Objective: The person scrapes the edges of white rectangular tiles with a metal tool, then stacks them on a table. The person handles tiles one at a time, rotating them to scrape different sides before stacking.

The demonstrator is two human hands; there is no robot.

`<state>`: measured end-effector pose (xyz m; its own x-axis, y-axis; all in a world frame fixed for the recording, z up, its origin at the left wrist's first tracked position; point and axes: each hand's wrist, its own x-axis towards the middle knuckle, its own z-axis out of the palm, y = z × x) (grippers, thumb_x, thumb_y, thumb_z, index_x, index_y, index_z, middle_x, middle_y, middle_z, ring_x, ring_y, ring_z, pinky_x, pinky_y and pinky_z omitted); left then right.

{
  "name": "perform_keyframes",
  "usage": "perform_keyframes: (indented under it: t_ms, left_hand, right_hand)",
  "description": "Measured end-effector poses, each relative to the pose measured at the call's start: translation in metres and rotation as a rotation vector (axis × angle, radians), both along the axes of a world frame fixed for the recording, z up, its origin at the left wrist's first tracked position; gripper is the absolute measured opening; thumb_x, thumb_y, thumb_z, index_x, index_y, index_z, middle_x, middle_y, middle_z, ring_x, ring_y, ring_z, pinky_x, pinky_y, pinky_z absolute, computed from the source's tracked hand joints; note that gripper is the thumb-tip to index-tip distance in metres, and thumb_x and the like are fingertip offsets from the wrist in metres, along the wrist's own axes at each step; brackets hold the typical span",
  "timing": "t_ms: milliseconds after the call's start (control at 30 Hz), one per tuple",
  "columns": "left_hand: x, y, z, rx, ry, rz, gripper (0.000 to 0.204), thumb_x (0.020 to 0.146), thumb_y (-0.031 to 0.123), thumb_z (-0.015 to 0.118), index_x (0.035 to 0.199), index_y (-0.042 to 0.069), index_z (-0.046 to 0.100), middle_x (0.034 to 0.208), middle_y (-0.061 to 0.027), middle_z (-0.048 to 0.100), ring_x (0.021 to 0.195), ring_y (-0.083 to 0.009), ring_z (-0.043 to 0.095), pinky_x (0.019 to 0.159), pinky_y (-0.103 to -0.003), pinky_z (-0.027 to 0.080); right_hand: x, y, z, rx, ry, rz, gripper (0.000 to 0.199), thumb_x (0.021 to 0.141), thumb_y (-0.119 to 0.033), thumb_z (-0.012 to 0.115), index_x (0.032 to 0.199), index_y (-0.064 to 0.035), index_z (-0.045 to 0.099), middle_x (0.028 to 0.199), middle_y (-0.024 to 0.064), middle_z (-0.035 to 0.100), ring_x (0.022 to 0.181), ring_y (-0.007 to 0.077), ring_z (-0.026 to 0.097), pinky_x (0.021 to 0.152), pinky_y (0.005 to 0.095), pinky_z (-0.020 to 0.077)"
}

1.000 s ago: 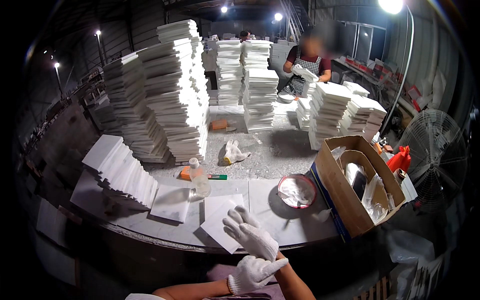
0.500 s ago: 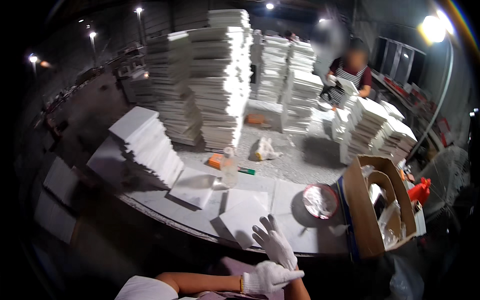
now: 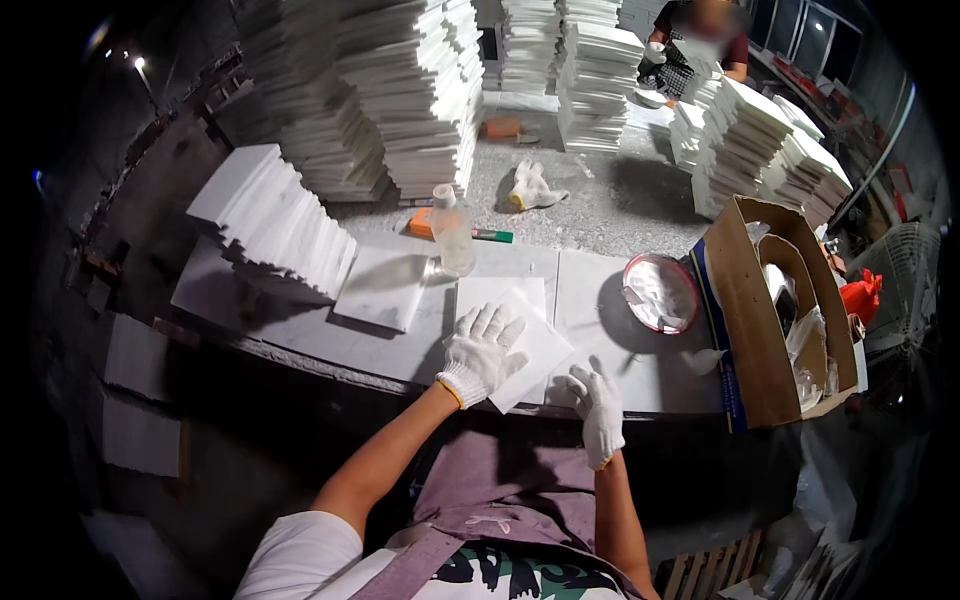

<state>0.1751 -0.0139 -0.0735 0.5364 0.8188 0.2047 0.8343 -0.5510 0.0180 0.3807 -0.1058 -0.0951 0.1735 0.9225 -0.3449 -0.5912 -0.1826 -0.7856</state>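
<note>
Head view | left hand [image 3: 484, 352] spread open atop white tile [image 3: 541, 348] | right hand [image 3: 598, 411] loosely open, empty, near tabletop edge [image 3: 660, 412]

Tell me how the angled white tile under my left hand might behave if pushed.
The angled white tile looks stiff, with straight edges. Lying partly over another tile, it would probably slide rather than tip. Its sharp exposed corners might chip.
</note>
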Motion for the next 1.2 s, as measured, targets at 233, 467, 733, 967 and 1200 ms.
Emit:
perform_keyframes:
  t_ms: [233, 467, 733, 967, 1200]
  left_hand:
    - [0.032, -0.059, 0.035, -0.235, -0.242, -0.486, 0.048, 0.087, 0.044, 0.054, 0.124, 0.013, 0.056, 0.130, -0.0128, 0.052, 0.125, -0.0305, 0.044, 0.108, -0.045, 0.029]
    - [-0.015, -0.034, 0.004, 0.153, -0.220, 0.010, 0.047, 0.088, 0.041, 0.054, 0.126, 0.014, 0.057, 0.132, -0.0130, 0.051, 0.129, -0.0308, 0.038, 0.111, -0.044, 0.023]
    - [0.016, -0.098, 0.029, -0.262, -0.489, -0.423, 0.038, 0.081, 0.030, 0.066, 0.112, 0.008, 0.062, 0.117, -0.0139, 0.059, 0.116, -0.0333, 0.051, 0.103, -0.044, 0.037]
    - [0.001, -0.127, 0.022, -0.372, -0.702, -0.215, 0.015, 0.083, 0.023, 0.063, 0.083, 0.009, 0.067, 0.082, -0.0086, 0.067, 0.070, -0.0282, 0.063, 0.066, -0.041, 0.048]
    - [-0.014, -0.138, 0.007, -0.555, -0.772, 0.103, 0.019, 0.092, 0.019, 0.056, 0.100, 0.003, 0.064, 0.075, -0.0094, 0.064, 0.063, -0.0230, 0.062, 0.059, -0.032, 0.050]
  right_hand:
    - [-0.008, -0.004, -0.013, -0.040, -0.114, 0.075, 0.052, 0.097, -0.024, 0.049, 0.143, -0.0054, 0.032, 0.123, 0.0129, 0.056, 0.099, 0.0202, 0.062, 0.083, 0.0304, 0.0500]
    - [-0.025, -0.031, 0.001, -0.114, 0.025, 0.154, 0.058, 0.095, -0.028, 0.055, 0.142, -0.0039, 0.032, 0.118, 0.0112, 0.057, 0.091, 0.0154, 0.060, 0.081, 0.0310, 0.0499]
    - [-0.036, -0.025, -0.034, 0.022, 0.149, 0.199, 0.055, 0.097, -0.025, 0.049, 0.143, -0.0014, 0.031, 0.127, 0.0115, 0.051, 0.099, 0.0153, 0.057, 0.081, 0.0263, 0.0484]
    - [-0.036, -0.029, -0.002, -0.090, 0.163, 0.238, 0.066, 0.093, -0.038, 0.054, 0.145, -0.0060, 0.029, 0.125, 0.0095, 0.053, 0.099, 0.0178, 0.060, 0.086, 0.0328, 0.0487]
    - [-0.054, -0.016, 0.014, -0.072, 0.203, 0.193, 0.054, 0.095, -0.031, 0.051, 0.142, -0.0091, 0.035, 0.104, 0.0012, 0.058, 0.083, 0.0094, 0.056, 0.077, 0.0266, 0.0483]
